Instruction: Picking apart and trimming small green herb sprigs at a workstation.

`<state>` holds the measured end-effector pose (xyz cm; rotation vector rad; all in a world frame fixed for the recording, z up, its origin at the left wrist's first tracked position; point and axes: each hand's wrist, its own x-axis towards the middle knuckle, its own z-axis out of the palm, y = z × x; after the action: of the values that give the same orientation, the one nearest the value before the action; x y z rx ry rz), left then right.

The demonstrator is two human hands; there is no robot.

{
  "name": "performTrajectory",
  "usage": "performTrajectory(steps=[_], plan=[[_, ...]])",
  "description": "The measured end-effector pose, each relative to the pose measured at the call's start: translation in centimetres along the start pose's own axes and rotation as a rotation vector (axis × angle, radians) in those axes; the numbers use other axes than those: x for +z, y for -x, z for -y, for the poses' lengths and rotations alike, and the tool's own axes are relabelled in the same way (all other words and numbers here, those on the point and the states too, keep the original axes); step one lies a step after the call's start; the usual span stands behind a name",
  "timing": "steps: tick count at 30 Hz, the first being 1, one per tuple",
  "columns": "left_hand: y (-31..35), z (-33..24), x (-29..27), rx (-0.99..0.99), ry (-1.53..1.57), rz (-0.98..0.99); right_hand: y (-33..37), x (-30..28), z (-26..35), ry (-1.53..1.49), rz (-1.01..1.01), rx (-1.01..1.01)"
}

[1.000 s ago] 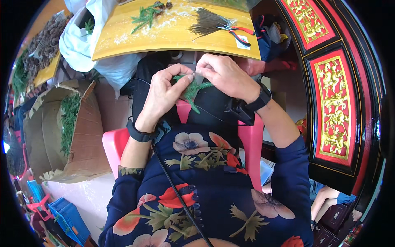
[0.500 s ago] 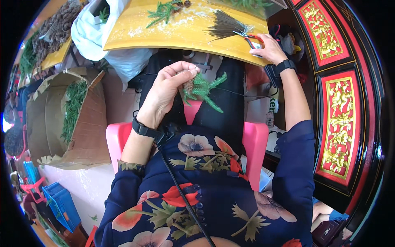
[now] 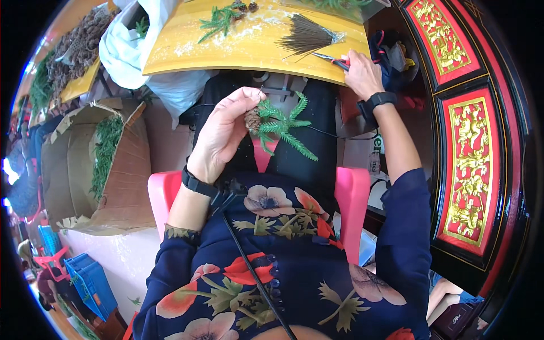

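My left hand (image 3: 226, 122), above my lap, pinches the stem end of a green artificial pine sprig (image 3: 286, 126) together with a small brown pine cone (image 3: 253, 120). A thin dark wire end pokes up by the fingertips. At the right front edge of the yellow table, my right hand (image 3: 364, 75) is closed round the red-handled pliers (image 3: 334, 60), whose jaws point left over the tabletop. Fingers hide most of the handles. Just beyond the jaws lies a fanned bundle of thin brown wires (image 3: 309, 35).
The yellow table (image 3: 238, 59) also bears a loose green sprig (image 3: 218, 24) and small cones. Left stand a white plastic bag (image 3: 122, 54) and a cardboard box (image 3: 122, 175) of greenery. Red-and-gold carved panels (image 3: 469, 170) line the right; I sit on a pink chair (image 3: 350, 209).
My right hand has moved slightly left and lower, and the pliers have swung down away from the wire bundle. My left hand still holds the sprig and cone, turned slightly.
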<state>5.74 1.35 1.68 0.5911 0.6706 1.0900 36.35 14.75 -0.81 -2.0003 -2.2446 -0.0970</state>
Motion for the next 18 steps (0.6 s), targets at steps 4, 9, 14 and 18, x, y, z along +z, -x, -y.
performTrajectory(steps=[4,9,14,18], plan=[[0.1,-0.2,0.5,0.195,-0.248,-0.098,2.3,0.7,1.9,-0.181,-0.191,-0.047],[0.7,-0.3,0.8,0.416,-0.451,-0.185,8.0,-4.6,9.1,-0.843,0.043,-0.111],[1.1,-0.6,1.4,0.423,-0.445,-0.178,10.8,-6.7,11.8,-0.863,0.245,-0.286],[1.2,-0.6,1.6,0.430,-0.437,-0.178,10.9,-6.6,12.1,-0.828,0.203,-0.341]])
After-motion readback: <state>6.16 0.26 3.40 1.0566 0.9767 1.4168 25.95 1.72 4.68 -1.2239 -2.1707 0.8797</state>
